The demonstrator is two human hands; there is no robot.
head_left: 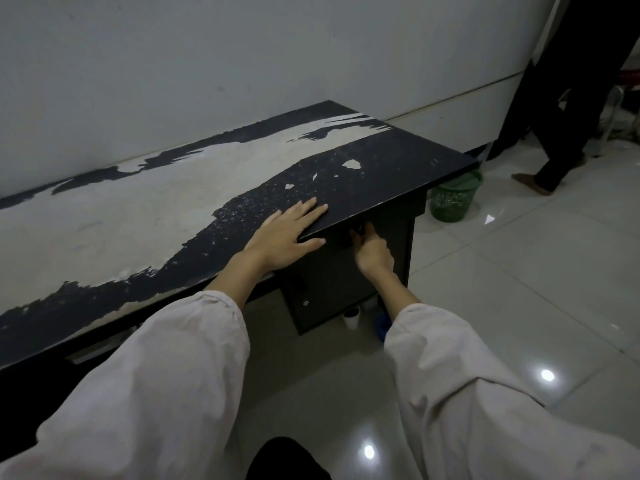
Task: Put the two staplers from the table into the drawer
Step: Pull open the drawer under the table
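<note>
The left hand [284, 237] is lying flat, palm down, on the worn black desk [398, 161] with large patches of pale peeled surface, near its front edge; its fingers [311, 209] are spread wide and holding nothing, the thumb hanging over the edge. At about four o'clock from it, just under the desk's edge, the right hand [372, 251] is reaching to the dark drawer front [341, 237] at the top of the black pedestal cabinet [332, 282]. Its fingers are curling narrowly around something small and dark at the drawer; I cannot tell whether that is a handle or a stapler. No stapler is showing clearly on the desk top. Both arms are wearing loose pale sleeves [173, 358]. At three o'clock from the desk's corner, a green plastic mesh basket [452, 199] is standing on the glossy tiled floor [519, 289]. At one o'clock, another person's dark-trousered leg [561, 133] is standing barefoot.
</note>
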